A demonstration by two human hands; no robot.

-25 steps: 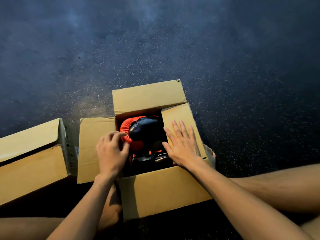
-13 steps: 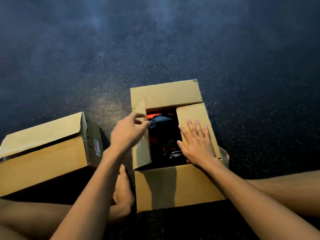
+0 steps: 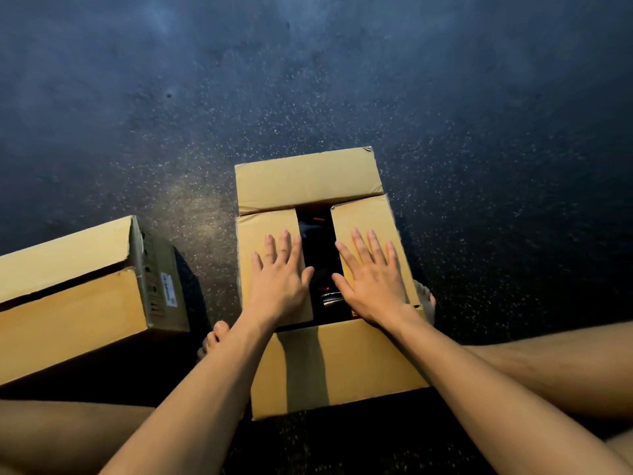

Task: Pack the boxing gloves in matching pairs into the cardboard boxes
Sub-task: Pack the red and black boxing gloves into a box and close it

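Note:
A cardboard box (image 3: 339, 368) stands on the floor in front of me, between my legs. Its two side flaps are folded down over the opening. My left hand (image 3: 279, 279) lies flat, fingers spread, on the left flap. My right hand (image 3: 371, 279) lies flat on the right flap. Through the narrow gap between the flaps I see black and red boxing gloves (image 3: 318, 234) inside. The far flap (image 3: 308, 180) still points away from me, and the near flap hangs down the front.
A second cardboard box (image 3: 68, 296) with its flaps closed lies to the left, a white label on its end. My bare legs and feet flank the middle box. The floor (image 3: 308, 80) is dark and speckled.
My left hand swung the left flap up and over and now presses it flat. My right hand stayed on the right flap. The gloves are now mostly covered.

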